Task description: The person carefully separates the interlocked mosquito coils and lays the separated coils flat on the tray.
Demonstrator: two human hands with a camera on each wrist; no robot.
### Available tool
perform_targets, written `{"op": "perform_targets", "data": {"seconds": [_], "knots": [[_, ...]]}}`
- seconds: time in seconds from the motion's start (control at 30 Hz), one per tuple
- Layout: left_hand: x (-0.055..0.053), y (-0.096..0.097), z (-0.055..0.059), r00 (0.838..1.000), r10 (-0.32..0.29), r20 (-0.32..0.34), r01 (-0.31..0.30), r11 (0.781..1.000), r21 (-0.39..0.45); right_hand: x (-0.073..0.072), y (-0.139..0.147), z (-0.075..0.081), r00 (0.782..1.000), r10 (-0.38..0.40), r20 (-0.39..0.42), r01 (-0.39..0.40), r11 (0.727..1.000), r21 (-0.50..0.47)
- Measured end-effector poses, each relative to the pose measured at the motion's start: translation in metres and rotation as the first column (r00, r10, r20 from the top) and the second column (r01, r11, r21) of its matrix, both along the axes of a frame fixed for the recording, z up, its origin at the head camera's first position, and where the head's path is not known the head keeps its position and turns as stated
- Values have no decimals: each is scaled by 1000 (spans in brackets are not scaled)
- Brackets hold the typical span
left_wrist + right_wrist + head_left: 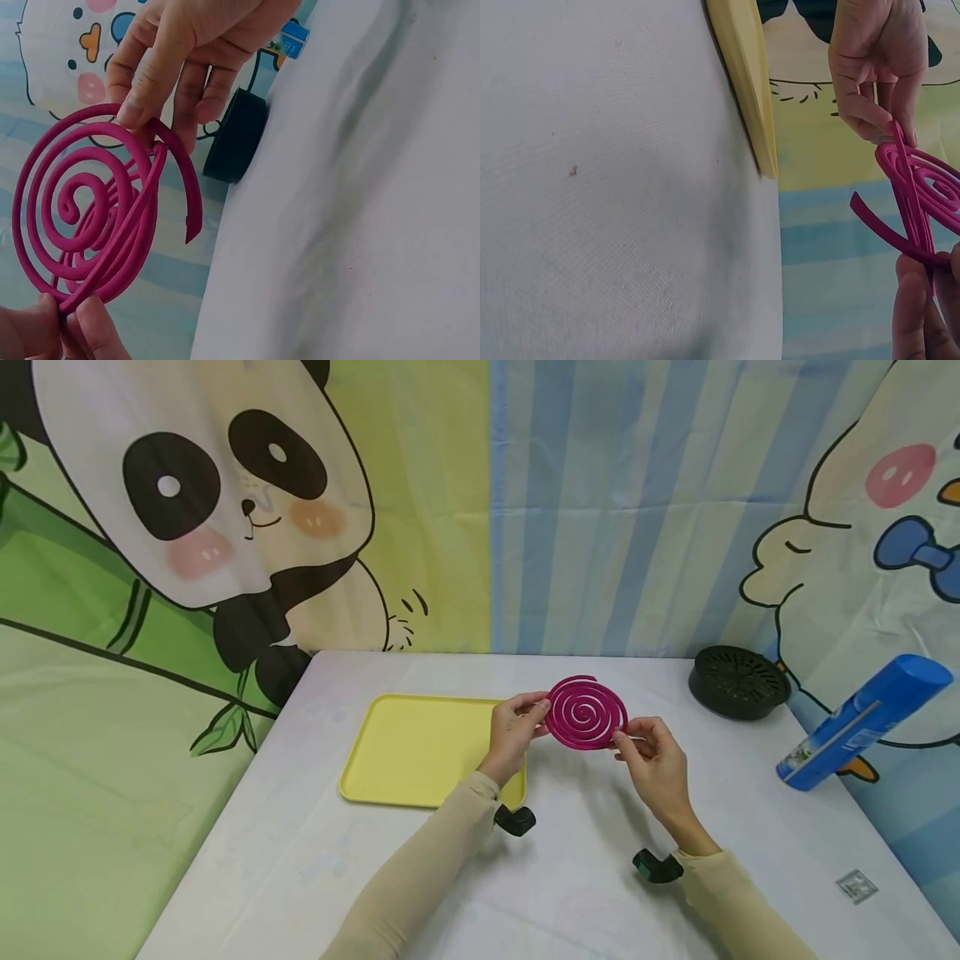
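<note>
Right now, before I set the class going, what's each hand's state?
Left hand: holding the pink spiral, pinched at its edge.
Right hand: holding the same spiral, opposite side.

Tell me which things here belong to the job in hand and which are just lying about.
Part of the job:
magenta spiral coil
left hand, pinching its edge
right hand, pinching its edge

Likely just lying about, untouched:
yellow rectangular tray
black round slotted container
blue cylindrical can
small grey square patch
</note>
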State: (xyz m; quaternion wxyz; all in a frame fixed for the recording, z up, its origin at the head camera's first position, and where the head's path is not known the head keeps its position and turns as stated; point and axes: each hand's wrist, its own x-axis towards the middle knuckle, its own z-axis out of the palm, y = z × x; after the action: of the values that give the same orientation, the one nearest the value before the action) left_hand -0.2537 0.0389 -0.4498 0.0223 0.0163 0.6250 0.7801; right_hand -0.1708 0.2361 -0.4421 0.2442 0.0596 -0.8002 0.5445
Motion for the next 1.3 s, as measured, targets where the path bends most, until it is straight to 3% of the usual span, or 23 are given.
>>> {"op": "perform_targets", "data": {"seconds": [0.2,0.5,0.9,1.3], "knots": [[0,-1,1,999,-2,40,2,1000,-6,-1,2,0,999,32,-4,-32,999,31],[0,-1,1,1000,26,-4,-26,999,-21,-2,2,1,997,58,47,-59,998,20],[0,-1,2,999,34,4,-33,999,-8,-3,-1,-4,997,48,-56,-42,995,96],[0,-4,3,995,-14,100,12,1000,21,-1,-1,-2,997,60,-57,-54,993,101]]}}
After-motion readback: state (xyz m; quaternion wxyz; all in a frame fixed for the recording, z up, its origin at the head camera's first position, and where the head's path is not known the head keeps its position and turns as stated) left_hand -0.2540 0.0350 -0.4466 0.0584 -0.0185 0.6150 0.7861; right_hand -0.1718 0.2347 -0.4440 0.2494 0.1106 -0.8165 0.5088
